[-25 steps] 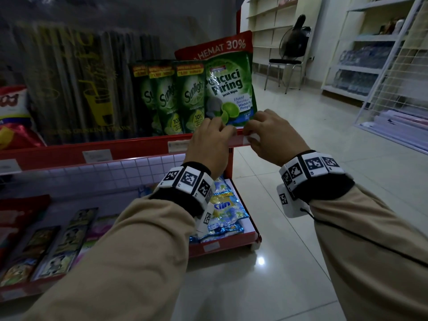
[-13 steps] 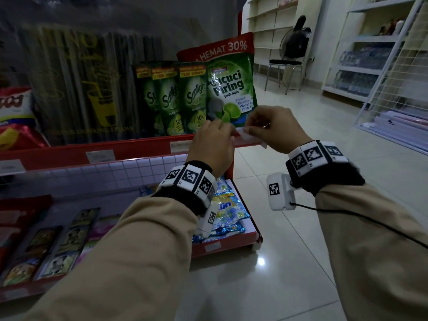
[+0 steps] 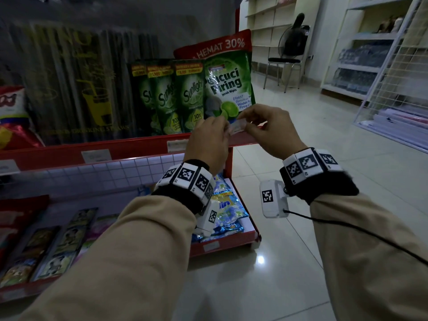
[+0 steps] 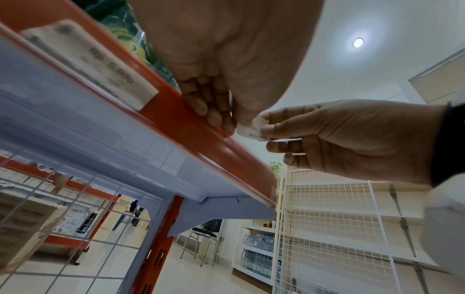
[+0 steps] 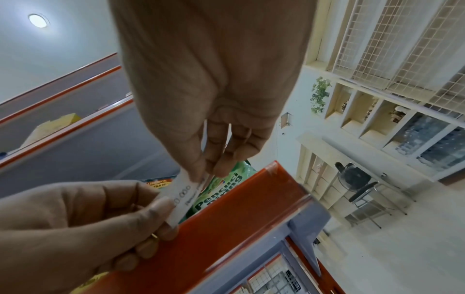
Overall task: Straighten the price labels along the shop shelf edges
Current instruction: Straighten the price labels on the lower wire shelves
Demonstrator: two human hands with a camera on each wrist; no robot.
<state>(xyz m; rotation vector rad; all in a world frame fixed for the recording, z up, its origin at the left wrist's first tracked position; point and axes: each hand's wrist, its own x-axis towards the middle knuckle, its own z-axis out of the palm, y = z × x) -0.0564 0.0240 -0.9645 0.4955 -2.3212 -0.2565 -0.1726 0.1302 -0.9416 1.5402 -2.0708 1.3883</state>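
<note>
Small white price label point(image 3: 237, 128) tilted, above red shelf edge point(image 3: 129, 147)

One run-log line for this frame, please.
both hands pinch price label | label lifted above red shelf edge | left hand | right hand

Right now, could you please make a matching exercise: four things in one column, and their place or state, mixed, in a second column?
Things:
1. price label
2. green Pencuci Piring pouch
3. black chair
4. blue sachets

Places or states:
A. lies on the lower shelf
B. pinched between both hands, off the red shelf edge
C. stands on the upper shelf
D. on the floor beside the cream shelving

Pairs: 1-B, 2-C, 3-D, 4-A
</note>
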